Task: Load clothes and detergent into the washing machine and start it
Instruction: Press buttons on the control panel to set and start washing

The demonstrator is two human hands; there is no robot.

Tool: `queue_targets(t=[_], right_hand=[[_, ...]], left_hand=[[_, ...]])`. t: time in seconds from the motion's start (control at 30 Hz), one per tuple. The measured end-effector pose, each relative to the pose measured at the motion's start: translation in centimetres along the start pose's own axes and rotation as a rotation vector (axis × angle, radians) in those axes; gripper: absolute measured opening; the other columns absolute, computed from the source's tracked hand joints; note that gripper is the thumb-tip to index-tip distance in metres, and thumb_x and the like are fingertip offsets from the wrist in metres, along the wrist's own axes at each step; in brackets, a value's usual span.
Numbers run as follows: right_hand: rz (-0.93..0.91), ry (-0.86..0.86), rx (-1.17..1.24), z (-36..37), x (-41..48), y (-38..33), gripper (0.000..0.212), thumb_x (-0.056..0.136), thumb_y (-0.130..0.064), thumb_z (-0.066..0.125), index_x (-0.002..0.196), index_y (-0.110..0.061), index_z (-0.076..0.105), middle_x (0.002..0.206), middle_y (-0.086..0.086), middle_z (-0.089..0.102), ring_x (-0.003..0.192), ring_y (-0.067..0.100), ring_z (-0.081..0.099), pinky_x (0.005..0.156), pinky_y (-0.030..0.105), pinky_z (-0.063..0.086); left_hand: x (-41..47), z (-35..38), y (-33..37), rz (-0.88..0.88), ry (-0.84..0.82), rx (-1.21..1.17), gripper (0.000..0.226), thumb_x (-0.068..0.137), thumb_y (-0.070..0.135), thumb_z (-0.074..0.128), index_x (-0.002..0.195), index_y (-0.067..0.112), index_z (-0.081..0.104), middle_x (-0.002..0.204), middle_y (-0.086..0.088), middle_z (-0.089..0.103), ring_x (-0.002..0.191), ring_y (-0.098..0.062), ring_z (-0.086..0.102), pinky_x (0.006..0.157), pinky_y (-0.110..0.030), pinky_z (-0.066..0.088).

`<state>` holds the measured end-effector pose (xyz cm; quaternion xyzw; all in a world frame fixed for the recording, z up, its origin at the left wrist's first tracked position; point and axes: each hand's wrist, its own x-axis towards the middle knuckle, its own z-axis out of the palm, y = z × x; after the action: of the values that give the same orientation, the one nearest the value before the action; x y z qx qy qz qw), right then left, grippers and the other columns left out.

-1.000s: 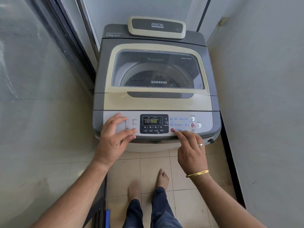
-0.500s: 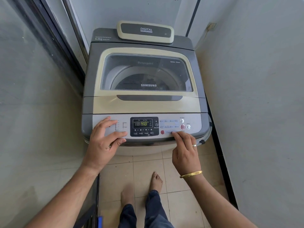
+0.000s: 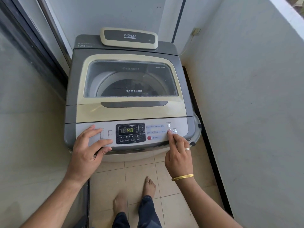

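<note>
A grey and cream top-loading washing machine [image 3: 130, 111] stands in front of me with its glass lid [image 3: 130, 79] closed. Dark clothes show dimly through the glass in the drum. The lit display [image 3: 128, 130] on the control panel reads 18 and 40. My left hand [image 3: 89, 150] rests flat with spread fingers on the panel's left end. My right hand [image 3: 179, 155] has its index finger stretched out, the tip touching the red round button [image 3: 169, 131] beside the power button [image 3: 175, 131]; its other fingers are curled. Neither hand holds anything.
A white wall [image 3: 246, 104] runs close along the right and a glass sliding door [image 3: 24, 96] along the left. My bare feet [image 3: 148, 186] stand on the beige floor tiles [image 3: 139, 171] just below the machine. A red Program button [image 3: 149, 137] sits left of my finger.
My right hand has moved to the right along the panel, from the red Program button to the red button by the power button. My left hand has stayed on the panel.
</note>
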<state>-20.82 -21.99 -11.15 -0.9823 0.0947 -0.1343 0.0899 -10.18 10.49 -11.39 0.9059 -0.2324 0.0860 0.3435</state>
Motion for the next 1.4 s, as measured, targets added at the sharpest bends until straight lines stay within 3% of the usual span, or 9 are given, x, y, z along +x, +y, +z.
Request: queue_targets(t=[0.33,0.53,0.73,1.1,1.27,1.4], right_hand=[[-0.043,0.024,-0.040,0.45,0.16,0.51,0.054,0.103,-0.009,0.034,0.155,-0.002,0.047,0.140,0.014,0.057,0.121,0.031,0.054,0.109,0.046,0.054],[-0.041,0.039,-0.035,0.44,0.30,0.48,0.054,0.107,-0.015,0.024,0.153,-0.001,0.049,0.139,0.015,0.058,0.120,0.032,0.055,0.107,0.047,0.055],[-0.041,0.070,-0.031,0.45,0.39,0.47,0.057,0.108,-0.016,0.017,0.151,-0.001,0.052,0.136,0.015,0.061,0.118,0.032,0.057,0.107,0.046,0.054],[-0.062,0.101,-0.042,0.52,0.65,0.42,0.054,0.111,-0.016,0.021,0.146,0.001,0.057,0.132,0.017,0.065,0.115,0.032,0.058,0.102,0.048,0.056],[-0.048,0.053,-0.045,0.61,0.59,0.55,0.054,0.107,-0.014,0.023,0.150,0.000,0.053,0.136,0.016,0.061,0.118,0.032,0.057,0.106,0.048,0.054],[-0.026,0.007,-0.030,0.69,0.00,0.69,0.056,0.101,-0.008,0.040,0.157,-0.005,0.045,0.144,0.013,0.056,0.125,0.030,0.054,0.111,0.045,0.052]], left_hand=[[-0.05,0.30,-0.06,0.015,0.014,0.019,0.028,0.096,0.033,0.071,0.107,0.013,0.088,0.135,-0.018,0.066,0.142,-0.043,0.058,0.117,-0.063,0.050],[0.02,0.17,-0.08,0.020,0.030,0.047,0.044,0.094,0.039,0.071,0.112,-0.001,0.076,0.135,-0.019,0.068,0.141,-0.043,0.060,0.118,-0.063,0.049],[0.01,0.20,-0.22,0.013,0.033,0.053,0.049,0.092,0.042,0.073,0.114,-0.002,0.069,0.138,-0.020,0.068,0.143,-0.040,0.059,0.121,-0.060,0.048],[-0.08,0.21,-0.33,0.016,0.022,0.074,0.049,0.093,0.042,0.072,0.115,-0.001,0.069,0.139,-0.019,0.068,0.145,-0.040,0.058,0.121,-0.060,0.048],[-0.13,0.11,-0.22,0.005,0.008,0.079,0.052,0.093,0.046,0.070,0.116,-0.001,0.068,0.139,-0.019,0.068,0.145,-0.039,0.058,0.122,-0.059,0.047],[-0.07,0.09,-0.18,0.006,0.007,0.079,0.052,0.093,0.046,0.070,0.116,0.000,0.068,0.139,-0.019,0.068,0.145,-0.039,0.058,0.122,-0.059,0.047]])
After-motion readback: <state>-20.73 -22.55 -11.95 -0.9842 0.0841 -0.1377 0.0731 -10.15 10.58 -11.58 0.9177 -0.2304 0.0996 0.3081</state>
